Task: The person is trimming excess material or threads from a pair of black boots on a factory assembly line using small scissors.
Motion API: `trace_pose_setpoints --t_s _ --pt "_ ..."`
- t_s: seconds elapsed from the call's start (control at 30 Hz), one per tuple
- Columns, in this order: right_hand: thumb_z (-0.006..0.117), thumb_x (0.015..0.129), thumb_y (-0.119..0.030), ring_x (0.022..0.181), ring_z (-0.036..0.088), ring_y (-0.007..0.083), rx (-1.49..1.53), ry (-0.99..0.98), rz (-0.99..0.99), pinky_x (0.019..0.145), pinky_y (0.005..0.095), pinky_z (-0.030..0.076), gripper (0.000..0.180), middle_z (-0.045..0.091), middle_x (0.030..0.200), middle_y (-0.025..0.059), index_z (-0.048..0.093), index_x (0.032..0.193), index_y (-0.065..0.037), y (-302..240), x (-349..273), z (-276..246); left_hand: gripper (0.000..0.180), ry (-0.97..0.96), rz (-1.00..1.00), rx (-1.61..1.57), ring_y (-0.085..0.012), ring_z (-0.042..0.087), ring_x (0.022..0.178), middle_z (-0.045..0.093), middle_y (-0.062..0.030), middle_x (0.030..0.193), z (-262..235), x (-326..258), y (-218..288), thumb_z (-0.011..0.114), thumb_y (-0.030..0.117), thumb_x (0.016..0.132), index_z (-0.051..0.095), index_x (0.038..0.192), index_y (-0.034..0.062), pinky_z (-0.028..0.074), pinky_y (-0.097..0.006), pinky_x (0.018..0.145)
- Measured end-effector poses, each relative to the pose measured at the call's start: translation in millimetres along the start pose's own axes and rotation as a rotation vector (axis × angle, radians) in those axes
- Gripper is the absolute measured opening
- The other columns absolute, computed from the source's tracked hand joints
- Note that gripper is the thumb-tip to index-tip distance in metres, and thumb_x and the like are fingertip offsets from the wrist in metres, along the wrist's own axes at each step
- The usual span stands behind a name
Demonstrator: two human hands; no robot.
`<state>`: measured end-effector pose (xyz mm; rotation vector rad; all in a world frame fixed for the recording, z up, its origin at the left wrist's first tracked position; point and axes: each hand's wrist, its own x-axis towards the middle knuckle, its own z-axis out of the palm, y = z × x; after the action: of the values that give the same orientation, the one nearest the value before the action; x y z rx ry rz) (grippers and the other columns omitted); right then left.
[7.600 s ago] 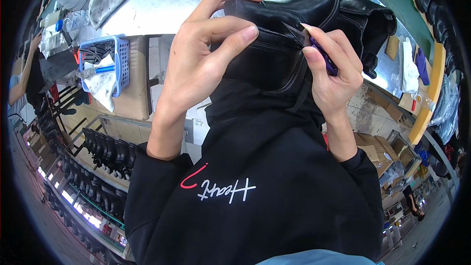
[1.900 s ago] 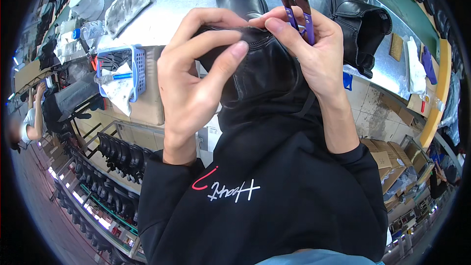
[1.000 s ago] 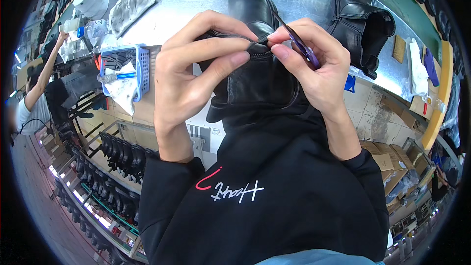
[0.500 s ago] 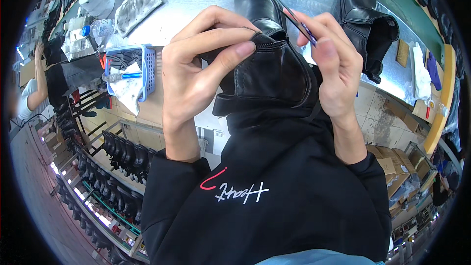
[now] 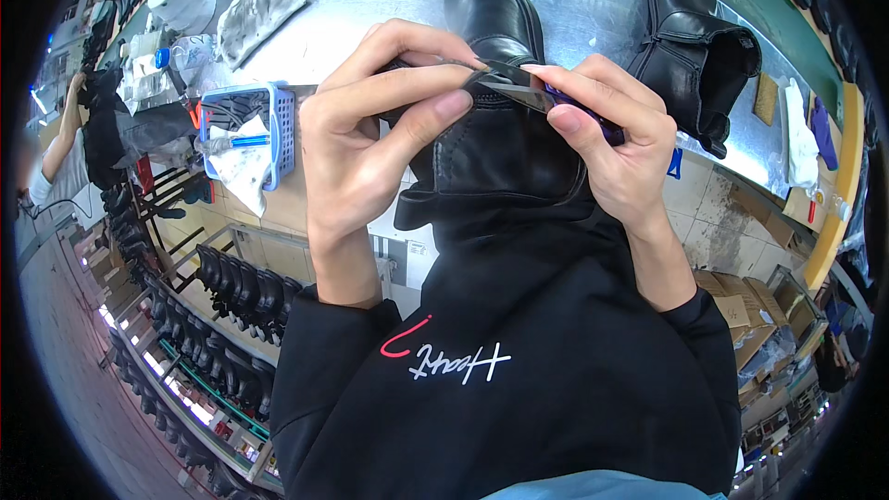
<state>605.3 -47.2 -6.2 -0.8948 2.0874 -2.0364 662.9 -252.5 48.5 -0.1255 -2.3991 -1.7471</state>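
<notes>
A black leather boot (image 5: 500,153) lies on the metal worktable with its toe pointing away, its zipped shaft coming toward my body. My left hand (image 5: 366,125) is closed, pinching the boot's edge at the zipper between thumb and fingers. In my right hand (image 5: 616,130) are small thread snips (image 5: 525,90) with purple handles. Their two blades are spread apart and reach to my left fingertips at the pinched edge. Whether a thread lies between the blades is too small to tell. A second black boot (image 5: 681,65) rests to the right, its shaft opening toward me.
A blue plastic basket (image 5: 283,134) with dark pieces and a white cloth stands left. Beyond it lie a stained cloth (image 5: 264,11) and a bottle (image 5: 190,56). A tan block (image 5: 765,98) and white cloth (image 5: 798,134) lie far right. Racks of boots (image 5: 241,287) stand lower left; someone's arm (image 5: 65,139) shows far left.
My right hand has brought the snips leftward from beside the boot to my left fingertips, and the blades are now spread. My left hand keeps its pinch, almost unmoved.
</notes>
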Motion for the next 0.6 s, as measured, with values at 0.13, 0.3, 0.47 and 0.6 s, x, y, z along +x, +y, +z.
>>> trace_pose_setpoints --t_s 0.13,0.3,0.47,0.6 --pt "0.076 0.081 -0.005 0.061 0.051 0.009 -0.003 0.008 0.007 0.052 0.0219 0.035 0.025 0.062 0.076 0.0051 0.073 0.105 0.0 -1.0 0.4 0.4 0.017 -0.005 0.021 0.026 -0.0191 0.06 0.088 0.067 -0.0114 0.098 0.8 -1.0 -1.3 0.07 -0.006 0.074 0.073 0.091 -0.0033 0.047 -0.028 0.077" --pt "0.075 0.081 -0.005 0.061 0.051 0.0089 -0.004 -0.028 0.029 0.052 0.0222 0.035 0.023 0.062 0.075 0.0053 0.073 0.104 0.0 -4.6 0.8 -2.2 0.019 -0.003 0.017 0.063 -0.0201 0.06 0.088 0.066 -0.0115 0.097 0.9 -1.9 0.7 0.071 -0.006 0.072 0.073 0.09 -0.0027 0.046 -0.029 0.077" --pt "0.075 0.082 -0.006 0.06 0.051 0.0087 0.027 -0.036 0.073 0.052 0.0223 0.035 0.022 0.063 0.076 0.0051 0.074 0.104 -0.001 -5.2 0.7 -2.1 0.019 -0.007 0.022 0.066 -0.0206 0.06 0.089 0.066 -0.0113 0.097 1.5 -1.7 -0.8 0.072 -0.006 0.071 0.073 0.09 -0.0021 0.046 -0.03 0.077" --pt "0.075 0.082 -0.005 0.06 0.051 0.0084 0.046 -0.035 0.07 0.052 0.0221 0.034 0.022 0.064 0.075 0.0048 0.074 0.104 -0.001 -3.8 1.2 -1.4 0.018 -0.015 0.017 0.079 -0.0208 0.06 0.089 0.067 -0.0105 0.096 0.8 -1.5 1.0 0.072 -0.005 0.071 0.072 0.089 -0.0018 0.046 -0.03 0.077"
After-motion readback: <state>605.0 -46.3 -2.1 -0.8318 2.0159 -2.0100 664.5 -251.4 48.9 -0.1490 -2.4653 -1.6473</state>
